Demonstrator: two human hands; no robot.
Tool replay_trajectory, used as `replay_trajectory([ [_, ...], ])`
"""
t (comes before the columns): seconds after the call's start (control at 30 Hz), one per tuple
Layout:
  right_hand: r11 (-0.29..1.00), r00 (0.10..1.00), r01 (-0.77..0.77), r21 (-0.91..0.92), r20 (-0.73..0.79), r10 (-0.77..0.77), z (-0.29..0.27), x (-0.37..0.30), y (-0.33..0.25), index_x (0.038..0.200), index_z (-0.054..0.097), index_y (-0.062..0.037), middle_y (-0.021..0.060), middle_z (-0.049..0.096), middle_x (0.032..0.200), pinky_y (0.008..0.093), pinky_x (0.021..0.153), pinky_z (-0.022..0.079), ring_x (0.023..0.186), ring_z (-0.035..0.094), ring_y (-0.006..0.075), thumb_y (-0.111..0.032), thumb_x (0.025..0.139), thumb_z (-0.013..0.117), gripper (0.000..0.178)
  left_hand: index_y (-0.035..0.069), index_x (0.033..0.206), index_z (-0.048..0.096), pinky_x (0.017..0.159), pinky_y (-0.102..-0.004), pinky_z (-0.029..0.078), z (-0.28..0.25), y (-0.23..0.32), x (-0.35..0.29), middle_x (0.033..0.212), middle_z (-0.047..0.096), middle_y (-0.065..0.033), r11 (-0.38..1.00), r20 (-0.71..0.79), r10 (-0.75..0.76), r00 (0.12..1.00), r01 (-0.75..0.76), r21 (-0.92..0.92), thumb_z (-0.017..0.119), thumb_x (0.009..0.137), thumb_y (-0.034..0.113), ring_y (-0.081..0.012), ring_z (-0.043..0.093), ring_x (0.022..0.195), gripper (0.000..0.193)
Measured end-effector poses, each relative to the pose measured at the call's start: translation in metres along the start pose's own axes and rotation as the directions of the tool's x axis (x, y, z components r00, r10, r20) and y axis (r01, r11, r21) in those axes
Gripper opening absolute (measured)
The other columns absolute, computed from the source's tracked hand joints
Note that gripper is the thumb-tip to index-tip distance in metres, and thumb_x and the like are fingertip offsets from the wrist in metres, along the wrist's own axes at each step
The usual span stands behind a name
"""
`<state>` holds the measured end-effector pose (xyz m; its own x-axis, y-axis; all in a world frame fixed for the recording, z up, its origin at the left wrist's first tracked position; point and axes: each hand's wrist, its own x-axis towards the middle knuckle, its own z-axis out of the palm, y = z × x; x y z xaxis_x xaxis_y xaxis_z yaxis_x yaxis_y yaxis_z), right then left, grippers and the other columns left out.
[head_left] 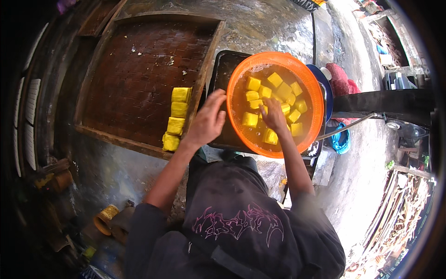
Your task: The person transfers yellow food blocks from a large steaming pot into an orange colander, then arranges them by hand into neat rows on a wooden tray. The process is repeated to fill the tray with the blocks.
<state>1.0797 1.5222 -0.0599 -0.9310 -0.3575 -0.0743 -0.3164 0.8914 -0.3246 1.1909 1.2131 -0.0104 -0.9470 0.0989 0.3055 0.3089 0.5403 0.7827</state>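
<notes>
An orange plastic basket (236, 135) with a slotted rim holds cloudy yellowish liquid. Several yellow tofu blocks (250, 119) lie in it, partly under the surface. My right hand (275, 116) dips into the liquid among the blocks, fingers pointing down. Its fingertips are partly hidden, so I cannot tell whether they grip a block. At the basket's left rim, my left hand (207, 118) is open and empty, its fingertips at or very near the edge. Further left, a short row of yellow tofu blocks (179, 109) lines the right side of a wooden-framed tray (134, 79).
Beneath the basket is a dark rectangular pan (227, 63). A blue round rim (327, 88) shows behind it on the right. A thin metal rod (346, 126) extends rightward from the basket, above a bright blue bag (341, 139). Piled sticks (390, 218) lie at far right.
</notes>
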Motion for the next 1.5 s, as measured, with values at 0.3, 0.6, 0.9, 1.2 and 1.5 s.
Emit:
replay_trajectory([
  [0.3, 0.671, 0.952, -0.301, 0.678, 0.255, 0.170, 0.053, -0.012, 0.106, 0.149, 0.062, -0.0022, 0.0198, 0.075, 0.128, 0.0507, 0.107, 0.057, 0.122, 0.072, 0.0369, -0.032, 0.105, 0.075, 0.054, -0.005, 0.142, 0.060, 0.106, -0.0463, 0.058, 0.212, -0.056, 0.138, 0.133, 0.074, -0.0239, 0.723, 0.216, -0.635, 0.741, 0.669, -0.172, 0.085, 0.097, 0.039, -0.0384, 0.074, 0.121, 0.067],
  [0.6, -0.107, 0.841, -0.527, 0.843, 0.535, 0.082, -0.016, -0.014, 0.091, 0.143, 0.062, -0.0085, 0.0182, 0.072, 0.130, 0.0560, 0.095, 0.066, 0.108, 0.076, 0.0327, -0.013, 0.105, 0.072, 0.039, 0.005, 0.132, 0.068, 0.100, -0.0467, 0.062, 0.188, -0.026, 0.133, 0.121, 0.076, -0.0101, -0.322, 0.650, -0.542, 0.533, 0.583, -0.746, 0.068, 0.111, 0.024, -0.0271, 0.075, 0.114, 0.028],
  [0.9, 0.499, 0.792, -0.030, 0.866, 0.326, -0.517, -0.044, 0.153, -0.185, 0.139, 0.064, -0.0097, 0.0080, 0.074, 0.124, 0.0353, 0.096, 0.058, 0.109, 0.073, 0.0217, -0.023, 0.098, 0.082, 0.046, 0.010, 0.134, 0.069, 0.091, -0.0425, 0.068, -0.122, -0.054, 0.047, 0.134, 0.075, -0.0187, 0.067, -0.016, -0.616, 0.787, 0.032, -0.997, 0.080, 0.105, 0.028, -0.0275, 0.077, 0.108, 0.036],
  [1.2, 0.384, 0.742, -0.414, 0.825, 0.551, -0.383, -0.019, 0.262, -0.277, 0.157, 0.055, -0.0076, 0.0133, 0.067, 0.145, 0.0438, 0.112, 0.058, 0.124, 0.071, 0.0266, -0.049, 0.115, 0.060, 0.059, -0.004, 0.165, 0.045, 0.128, -0.0399, 0.043, -0.147, -0.140, 0.057, 0.162, 0.056, -0.0211, 0.340, -0.115, -0.539, 0.835, 0.091, -0.936, 0.058, 0.118, 0.024, -0.0287, 0.053, 0.152, 0.056],
  [1.5, 0.903, 0.719, 0.375, 0.209, 0.550, -0.425, -0.006, 0.291, -0.278, 0.152, 0.053, -0.0102, 0.0266, 0.067, 0.145, 0.0526, 0.112, 0.053, 0.135, 0.066, 0.0440, -0.040, 0.100, 0.080, 0.065, -0.005, 0.172, 0.028, 0.136, -0.0423, 0.027, -0.094, -0.151, 0.061, 0.178, 0.034, -0.0280, 0.915, -0.142, -0.296, 0.945, 0.238, -0.325, 0.057, 0.116, 0.021, -0.0371, 0.031, 0.168, 0.069],
])
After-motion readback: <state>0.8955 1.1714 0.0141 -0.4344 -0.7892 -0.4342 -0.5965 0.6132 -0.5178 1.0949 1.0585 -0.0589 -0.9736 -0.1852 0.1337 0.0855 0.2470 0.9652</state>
